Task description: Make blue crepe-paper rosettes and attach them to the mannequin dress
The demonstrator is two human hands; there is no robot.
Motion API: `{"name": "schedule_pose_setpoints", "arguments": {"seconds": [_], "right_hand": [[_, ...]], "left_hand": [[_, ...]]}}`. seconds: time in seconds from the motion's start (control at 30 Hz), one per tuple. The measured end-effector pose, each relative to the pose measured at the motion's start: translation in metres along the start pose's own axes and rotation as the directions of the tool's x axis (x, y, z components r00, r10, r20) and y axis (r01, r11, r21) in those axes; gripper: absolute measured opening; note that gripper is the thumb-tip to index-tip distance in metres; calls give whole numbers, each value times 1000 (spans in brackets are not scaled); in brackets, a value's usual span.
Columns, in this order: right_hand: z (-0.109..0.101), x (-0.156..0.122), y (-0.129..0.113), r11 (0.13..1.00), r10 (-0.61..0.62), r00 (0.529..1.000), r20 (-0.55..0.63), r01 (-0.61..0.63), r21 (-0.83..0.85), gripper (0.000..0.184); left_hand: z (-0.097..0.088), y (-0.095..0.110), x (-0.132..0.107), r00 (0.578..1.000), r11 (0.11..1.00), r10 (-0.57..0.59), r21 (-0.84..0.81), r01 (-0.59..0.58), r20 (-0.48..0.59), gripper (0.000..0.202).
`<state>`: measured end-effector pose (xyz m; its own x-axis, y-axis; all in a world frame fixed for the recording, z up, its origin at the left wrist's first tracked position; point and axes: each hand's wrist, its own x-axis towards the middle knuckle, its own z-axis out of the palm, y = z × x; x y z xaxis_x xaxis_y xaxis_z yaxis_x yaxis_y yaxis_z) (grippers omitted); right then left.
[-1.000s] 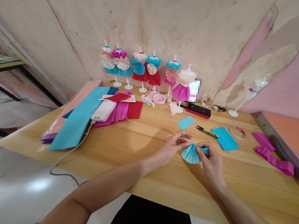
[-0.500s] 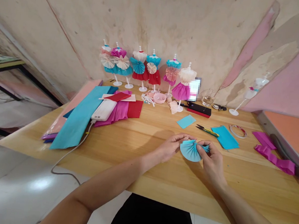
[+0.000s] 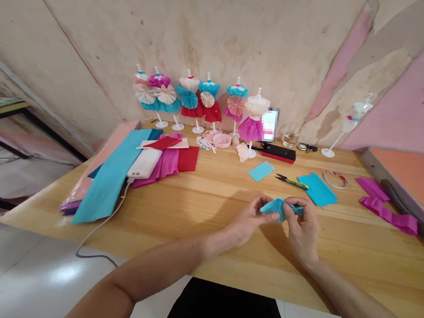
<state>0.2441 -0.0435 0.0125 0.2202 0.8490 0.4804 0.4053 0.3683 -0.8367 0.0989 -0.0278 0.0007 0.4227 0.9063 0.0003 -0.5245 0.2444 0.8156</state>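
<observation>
The room has a stained plaster wall [image 3: 208, 30] with pink patches, and a white floor [image 3: 38, 272] lies below. On the wooden surface [image 3: 177, 220], small paper dresses [image 3: 187, 97] stand on white stands along the back edge, near a pink bowl [image 3: 221, 140] and a glass [image 3: 290, 139]. At the left side lie long blue paper [image 3: 109, 180] and a white phone [image 3: 145, 163] with a cable, and at the right side lie yellow scissors [image 3: 291, 182], a blue sheet [image 3: 316, 189], a ring of tape [image 3: 334, 179] and folded magenta paper [image 3: 387, 211]. The pleated blue paper [image 3: 281, 208] is in the air above the front middle of the surface, between the two hands. The left hand [image 3: 251, 222] and the right hand [image 3: 302, 231] are close together, and each one pinches one end of the paper. For good work, the fingers should press the folds evenly and softly, because thin paper can tear or crush, and the pleats should stay the same width.
</observation>
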Motion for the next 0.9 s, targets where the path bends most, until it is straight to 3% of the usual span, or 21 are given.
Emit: {"name": "schedule_pose_setpoints", "arguments": {"seconds": [0.1, 0.3, 0.5, 0.63, 0.9], "right_hand": [[2, 0, 1, 998, -56, 998, 28, 56, 15, 8], [3, 0, 8, 991, -129, 986, 109, 130, -4, 7], [3, -2, 9, 983, -124, 986, 110, 137, -122, 14], [2, 0, 13, 983, -136, 983, 124, 150, -109, 24], [0, 1, 12, 974, -142, 980, 136, 163, -158, 25]], "left_hand": [[-2, 2, 3, 999, 997, 32, -64, -34, -29, 26], [-10, 4, 8, 995, 975, -37, -223, 14, -98, 29], [-12, 5, 8, 998, 988, -6, -156, -5, -67, 29], [-12, 8, 7, 998, 995, 18, -95, -25, -67, 28], [-12, 10, 8, 997, 997, 39, -69, -44, -70, 28]]}}
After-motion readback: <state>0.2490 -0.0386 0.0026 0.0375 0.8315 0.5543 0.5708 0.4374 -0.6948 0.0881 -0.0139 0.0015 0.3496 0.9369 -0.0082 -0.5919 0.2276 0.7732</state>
